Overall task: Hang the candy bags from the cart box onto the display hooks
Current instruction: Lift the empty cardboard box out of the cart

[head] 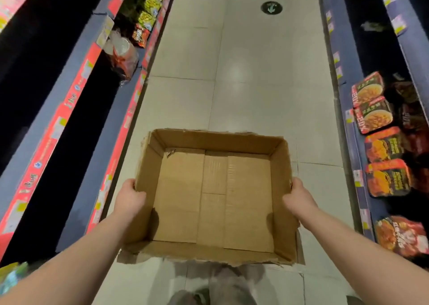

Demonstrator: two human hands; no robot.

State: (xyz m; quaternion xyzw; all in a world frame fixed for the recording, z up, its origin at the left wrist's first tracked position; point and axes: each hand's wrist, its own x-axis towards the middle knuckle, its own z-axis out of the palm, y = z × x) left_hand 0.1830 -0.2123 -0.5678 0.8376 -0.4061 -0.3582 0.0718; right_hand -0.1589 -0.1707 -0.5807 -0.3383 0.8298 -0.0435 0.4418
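An open brown cardboard box (162, 200) with torn top edges is held level in front of me over the aisle floor. Nothing lies inside it; only its taped bottom shows. My left hand (130, 198) grips the box's left wall, fingers curled round the rim. My right hand (299, 198) grips the right wall the same way. No candy bags or display hooks are in view.
Shelves run along both sides of a tiled aisle (232, 72). Red noodle packs (387, 179) lie on the right shelf, yellow and red snack bags (148, 14) on the left one. A round arrow sticker (271, 7) marks the floor far ahead. My legs show below the box.
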